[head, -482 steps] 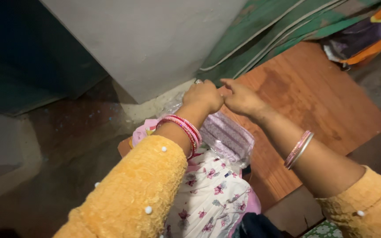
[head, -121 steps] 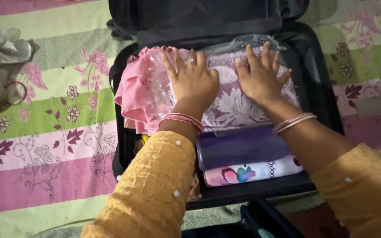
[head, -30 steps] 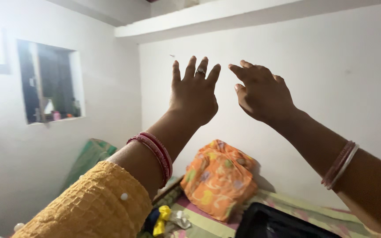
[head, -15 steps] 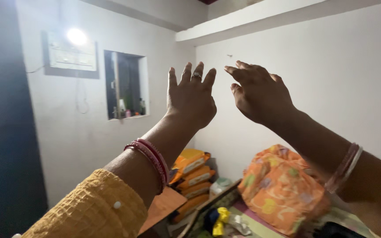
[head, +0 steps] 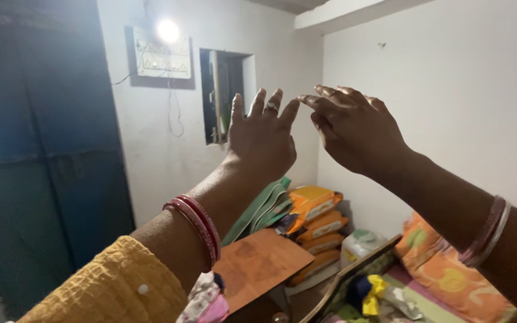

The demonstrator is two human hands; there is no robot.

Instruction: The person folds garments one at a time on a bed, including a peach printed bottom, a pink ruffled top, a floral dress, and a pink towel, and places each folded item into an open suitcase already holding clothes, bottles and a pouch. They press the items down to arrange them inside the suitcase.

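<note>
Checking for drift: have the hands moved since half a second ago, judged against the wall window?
Cannot tell. The left hand now overlaps the window, which sat to its left before, but the head camera itself turned.

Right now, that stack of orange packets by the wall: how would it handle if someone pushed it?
The orange packets look soft and bulging, so probably floppy, not stiff. They lie stacked unevenly, so a push would likely slide the top one off. Their glossy wrap suggests a slippery surface. Both hands, left hand and right hand, are raised, empty, far from them.
</note>
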